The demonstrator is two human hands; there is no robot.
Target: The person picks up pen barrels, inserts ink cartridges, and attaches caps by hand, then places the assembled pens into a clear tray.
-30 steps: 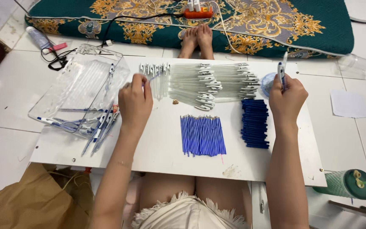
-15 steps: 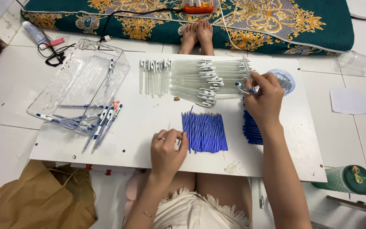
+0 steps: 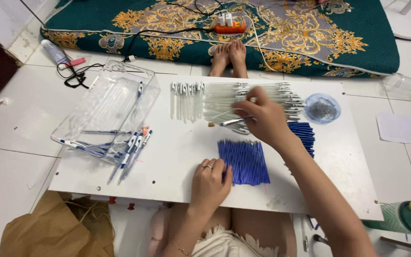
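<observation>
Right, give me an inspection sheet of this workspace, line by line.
Surface: white board laid flat over the person's lap, on a white tiled floor.
Job's things: blue refills in a pile; clear pen barrels in rows; second blue pile; finished pens at the clear tray.
Clutter: small round dish; brown paper bag; green spool.
Hands: left hand rests on the refills; right hand holds a pen part over the barrels.
Cables: black and white leads run to an orange power strip.
Surroundings: green patterned mat.
</observation>
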